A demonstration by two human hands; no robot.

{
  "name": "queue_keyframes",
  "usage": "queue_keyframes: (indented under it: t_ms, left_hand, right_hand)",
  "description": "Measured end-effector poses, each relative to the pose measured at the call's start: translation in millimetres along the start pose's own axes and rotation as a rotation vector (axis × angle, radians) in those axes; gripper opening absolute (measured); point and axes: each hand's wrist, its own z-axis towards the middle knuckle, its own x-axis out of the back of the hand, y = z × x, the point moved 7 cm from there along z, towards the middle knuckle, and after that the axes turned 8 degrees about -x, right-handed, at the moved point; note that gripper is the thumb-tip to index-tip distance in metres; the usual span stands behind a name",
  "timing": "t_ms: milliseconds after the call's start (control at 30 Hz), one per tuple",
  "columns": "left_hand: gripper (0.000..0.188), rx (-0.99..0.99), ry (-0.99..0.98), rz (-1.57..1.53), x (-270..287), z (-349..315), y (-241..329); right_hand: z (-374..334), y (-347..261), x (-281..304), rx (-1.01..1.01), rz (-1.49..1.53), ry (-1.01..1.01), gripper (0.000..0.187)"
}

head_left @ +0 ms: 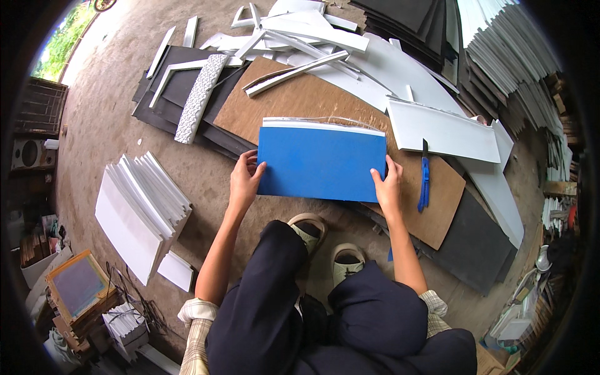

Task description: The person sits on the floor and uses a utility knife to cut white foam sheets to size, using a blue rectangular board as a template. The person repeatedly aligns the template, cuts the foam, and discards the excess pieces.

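A blue rectangular board [322,161] is gripped at its two short sides by my hands. My left hand [245,180] has its thumb on the front face and its fingers curled round the left edge. At the right edge, my right hand [389,183] holds it the same way. Behind its top edge shows a strip of white sheet [319,124] with a ragged rim. The board is over a brown wooden sheet [440,222]; whether it rests there I cannot tell. To the right of my right hand lies a blue utility knife [425,178], blade out.
White offcuts [300,44] lie heaped beyond the wooden sheet. A white panel [440,131] is beside the knife. Dark sheets [472,244] extend underneath. White boards [140,215] stand stacked at left, near a framed panel [78,284]. More sheets [509,47] lean at the far right.
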Motion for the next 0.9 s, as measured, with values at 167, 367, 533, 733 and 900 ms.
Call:
queue_keyframes:
  t_ms: [167,367,533,733,900]
  left_hand:
    - [0.041,0.043,-0.151,-0.116,-9.0,10.5,-19.7]
    - [0.046,-0.008,-0.17,-0.627,7.4,2.5,11.9]
    - [0.053,-0.024,-0.184,-0.816,23.0,14.5,29.1]
    - [0.045,0.043,-0.278,-1.503,-17.8,0.0,47.2]
    - [0.055,0.175,-0.036,-0.99,-57.0,4.7,68.4]
  right_hand:
    - [7.1,3.5,-2.6,-0.116,0.177,-0.104,0.055]
    - [0.5,-19.1,8.8,-0.285,0.691,-0.45,0.045]
    - [-5.7,-44.9,27.3,-0.193,0.962,-0.359,0.045]
    - [-27.1,-53.5,5.0,-0.383,1.188,-0.399,0.041]
    - [-51.1,-58.5,-12.8,-0.285,1.05,-0.551,0.047]
